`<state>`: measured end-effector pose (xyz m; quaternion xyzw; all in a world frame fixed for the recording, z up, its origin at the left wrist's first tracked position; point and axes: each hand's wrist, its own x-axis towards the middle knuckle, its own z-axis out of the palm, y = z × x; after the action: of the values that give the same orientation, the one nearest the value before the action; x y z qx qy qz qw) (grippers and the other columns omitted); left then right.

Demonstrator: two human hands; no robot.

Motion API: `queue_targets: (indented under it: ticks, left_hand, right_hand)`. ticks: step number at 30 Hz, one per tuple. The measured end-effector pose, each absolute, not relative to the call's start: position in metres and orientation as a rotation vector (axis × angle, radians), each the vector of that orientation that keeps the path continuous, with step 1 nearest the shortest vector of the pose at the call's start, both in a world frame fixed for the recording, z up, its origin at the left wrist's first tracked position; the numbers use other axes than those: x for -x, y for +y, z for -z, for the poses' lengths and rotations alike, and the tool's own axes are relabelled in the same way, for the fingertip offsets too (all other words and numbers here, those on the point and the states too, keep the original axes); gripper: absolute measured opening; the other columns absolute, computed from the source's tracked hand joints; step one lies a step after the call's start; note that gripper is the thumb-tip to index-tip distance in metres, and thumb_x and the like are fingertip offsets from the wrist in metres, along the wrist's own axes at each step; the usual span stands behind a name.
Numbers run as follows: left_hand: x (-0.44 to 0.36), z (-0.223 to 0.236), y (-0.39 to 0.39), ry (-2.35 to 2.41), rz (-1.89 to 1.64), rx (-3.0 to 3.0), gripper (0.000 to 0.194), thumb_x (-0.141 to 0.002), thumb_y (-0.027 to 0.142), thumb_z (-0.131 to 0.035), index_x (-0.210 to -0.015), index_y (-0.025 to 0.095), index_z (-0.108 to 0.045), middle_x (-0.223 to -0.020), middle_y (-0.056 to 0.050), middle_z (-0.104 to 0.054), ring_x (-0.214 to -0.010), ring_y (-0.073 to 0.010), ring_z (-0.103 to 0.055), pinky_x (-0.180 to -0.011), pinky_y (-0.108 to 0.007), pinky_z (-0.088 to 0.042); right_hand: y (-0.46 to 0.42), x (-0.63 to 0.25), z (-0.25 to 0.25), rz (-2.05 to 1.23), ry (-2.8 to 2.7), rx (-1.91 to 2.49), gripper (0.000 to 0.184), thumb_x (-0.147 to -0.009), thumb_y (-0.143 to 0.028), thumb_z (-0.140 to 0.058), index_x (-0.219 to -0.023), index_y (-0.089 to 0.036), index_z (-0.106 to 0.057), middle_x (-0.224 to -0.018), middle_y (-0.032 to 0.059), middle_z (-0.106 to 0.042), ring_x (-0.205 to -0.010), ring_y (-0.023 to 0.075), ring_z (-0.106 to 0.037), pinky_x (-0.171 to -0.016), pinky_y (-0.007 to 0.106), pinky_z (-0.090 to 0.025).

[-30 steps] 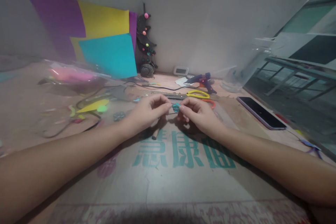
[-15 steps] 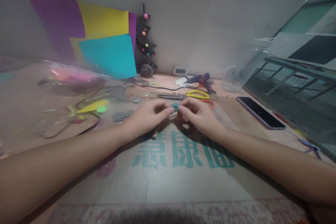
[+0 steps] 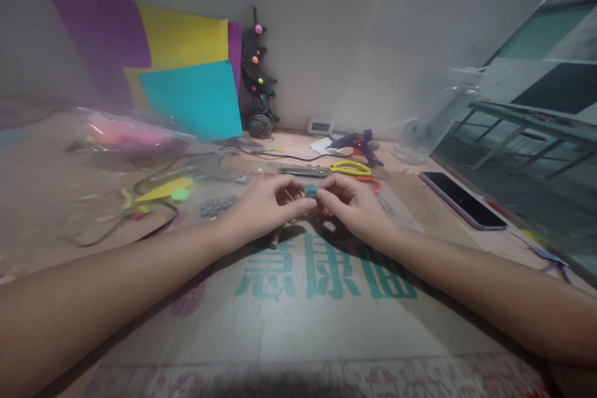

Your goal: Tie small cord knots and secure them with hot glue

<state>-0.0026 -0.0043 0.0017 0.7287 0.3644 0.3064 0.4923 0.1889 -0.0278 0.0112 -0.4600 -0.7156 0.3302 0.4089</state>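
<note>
A small teal piece, shaped like a little flower [image 3: 311, 191], is held up between my two hands above the printed board. My right hand [image 3: 357, 205] pinches its right side between thumb and fingers. From the left, the fingers of my left hand [image 3: 261, 204] are curled at its edge, the thumb stretched just beneath it. A thin brown stick-like thing [image 3: 276, 236] pokes out below my left hand; its other end is hidden. Just behind the hands lie scissors with yellow handles [image 3: 351, 168] and an orange-red handle loop [image 3: 370, 185].
A dark glue gun [image 3: 359, 144] with a red light lies at the back. To the right is a phone [image 3: 461, 200]. Grey beads [image 3: 218, 206], a lime green pompom [image 3: 181, 194] and a plastic bag of pink items [image 3: 128, 135] are on the left. Coloured sheets [image 3: 193, 99] lean on the wall.
My left thumb has slid rightward beneath the teal piece, and more of the piece's flower outline shows. My right hand has stayed almost in place.
</note>
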Motion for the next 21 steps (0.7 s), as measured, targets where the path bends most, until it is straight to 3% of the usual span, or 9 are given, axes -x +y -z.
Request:
queue_targets:
  ticks: [3, 8, 16, 21]
  left_hand:
    - [0.0027, -0.0028, -0.0046, 0.831, -0.784, -1.724, 0.029, -0.09, 0.046, -0.051, -0.103, 0.02, -0.059, -0.056, 0.006, -0.056, -0.03, -0.0087, -0.049, -0.027, -0.018, -0.04]
    - [0.0023, -0.0075, -0.0066, 0.845, -0.768, -1.743, 0.027, -0.091, 0.042, -0.049, -0.084, 0.017, -0.058, -0.047, 0.006, -0.051, -0.029, -0.0092, -0.048, -0.028, -0.017, -0.039]
    - [0.0015, -0.0081, -0.0086, 0.917, -0.738, -1.769, 0.023, -0.09, 0.039, -0.051, -0.084, 0.018, -0.057, -0.048, 0.006, -0.052, -0.029, -0.0089, -0.049, -0.028, -0.018, -0.038]
    - [0.0014, -0.0082, -0.0087, 0.92, -0.753, -1.79, 0.024, -0.09, 0.039, -0.051, -0.082, 0.018, -0.056, -0.048, 0.007, -0.051, -0.029, -0.0087, -0.049, -0.028, -0.017, -0.037]
  right_hand:
    - [-0.0275, -0.1893, -0.0106, -0.831, -1.816, 1.15, 0.012, -0.088, -0.027, -0.055, -0.08, -0.019, -0.055, -0.064, -0.0024, -0.064, -0.055, 0.0093, -0.059, -0.052, 0.019, -0.046]
    - [-0.0277, -0.1903, -0.0087, -0.832, -1.832, 1.154, 0.012, -0.088, -0.028, -0.056, -0.081, -0.019, -0.057, -0.066, -0.0021, -0.064, -0.057, 0.0095, -0.059, -0.052, 0.019, -0.046]
    - [-0.0307, -0.1889, -0.0114, -0.873, -1.83, 1.172, 0.016, -0.089, -0.032, -0.055, -0.08, -0.019, -0.056, -0.063, -0.0025, -0.062, -0.05, 0.009, -0.055, -0.042, 0.018, -0.04]
    - [-0.0307, -0.189, -0.0102, -0.863, -1.83, 1.146, 0.02, -0.091, -0.034, -0.053, -0.079, -0.019, -0.055, -0.065, -0.0019, -0.062, -0.053, 0.0094, -0.057, -0.046, 0.019, -0.043]
